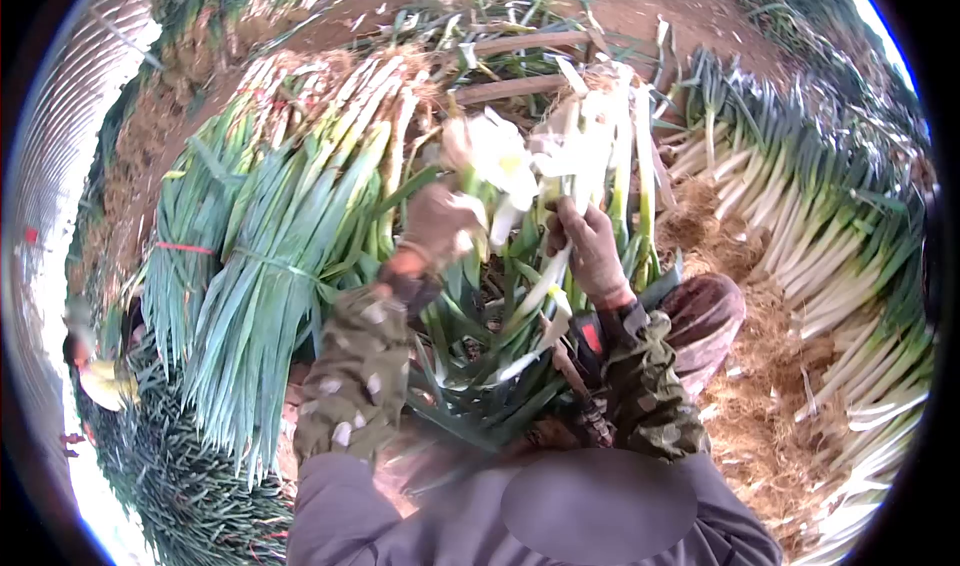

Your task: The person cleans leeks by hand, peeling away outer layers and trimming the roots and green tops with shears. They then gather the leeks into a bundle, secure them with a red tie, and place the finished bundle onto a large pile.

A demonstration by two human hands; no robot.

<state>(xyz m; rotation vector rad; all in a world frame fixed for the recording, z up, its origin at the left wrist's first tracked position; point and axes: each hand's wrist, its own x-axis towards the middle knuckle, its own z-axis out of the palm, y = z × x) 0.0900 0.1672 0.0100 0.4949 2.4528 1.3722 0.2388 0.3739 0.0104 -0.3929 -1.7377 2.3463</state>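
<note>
My left hand (435, 224), gloved, is curled closed and slightly blurred. What lies in its fingers cannot be made out, though bright white leek stalk or peel (505, 211) shows just beside it. My right hand (590, 251), also gloved, pinches a pale leek (543, 291) between thumb and fingers. Behind both hands, the white root ends of several leeks (590, 126) are washed out by glare. Green leaves (480, 406) hang in a loose tangle below the hands, between my arms.
Tied leek bundles (270, 276) lie on the left, roots facing away. Long rows of leeks (770, 196) with brown roots (760, 366) line the right side. Wooden bars (510, 88) stand ahead, with bare soil (640, 6) beyond. A dark green pile (190, 446) sits at lower left.
</note>
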